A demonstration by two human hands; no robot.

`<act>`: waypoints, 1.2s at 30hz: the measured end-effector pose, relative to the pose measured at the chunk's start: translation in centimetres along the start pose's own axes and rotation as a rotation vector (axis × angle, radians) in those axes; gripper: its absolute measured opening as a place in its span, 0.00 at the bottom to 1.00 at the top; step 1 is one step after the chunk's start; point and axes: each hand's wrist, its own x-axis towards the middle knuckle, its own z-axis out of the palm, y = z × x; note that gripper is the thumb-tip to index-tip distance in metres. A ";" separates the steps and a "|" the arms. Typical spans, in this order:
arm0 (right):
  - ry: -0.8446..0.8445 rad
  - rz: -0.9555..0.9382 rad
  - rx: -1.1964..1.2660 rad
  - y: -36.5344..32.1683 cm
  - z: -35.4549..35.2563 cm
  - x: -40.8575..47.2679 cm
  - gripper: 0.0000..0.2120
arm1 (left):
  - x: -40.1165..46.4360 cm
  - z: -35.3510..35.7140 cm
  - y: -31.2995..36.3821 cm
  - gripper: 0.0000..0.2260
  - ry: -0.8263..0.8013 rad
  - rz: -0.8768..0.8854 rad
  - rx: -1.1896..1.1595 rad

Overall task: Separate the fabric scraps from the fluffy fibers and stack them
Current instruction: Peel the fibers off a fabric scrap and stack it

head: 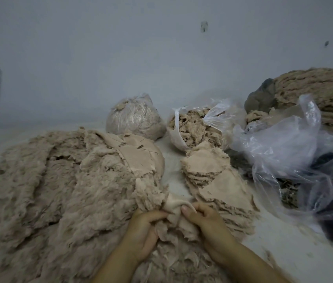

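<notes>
With our left hand (143, 231) and right hand (206, 223) both pinching one scrap (174, 205) between fluff pile (59, 190) and stack (218, 180), a hard tug might tear it.

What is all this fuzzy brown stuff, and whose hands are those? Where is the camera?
There is no machine here, only a person. The camera sits on the person's head and looks down, so you see what they see. That is why the two arms come in from the bottom of the picture.

The left hand and the right hand both pinch one beige fabric scrap between them, with curled fingers.

To the left lies a big fluffy pile of furry pieces. To the right is a neat stack of scraps, laid flat on one another.

Further back stand a tied plastic bag and an open bag, both full of the same beige stuff. Crumpled clear plastic lies at the right, with another large furry heap behind it.
</notes>
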 end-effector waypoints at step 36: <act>-0.194 -0.002 -0.184 -0.4 0.2 -0.4 0.20 | 0.2 0.5 0.9 0.07 0.342 0.249 -0.047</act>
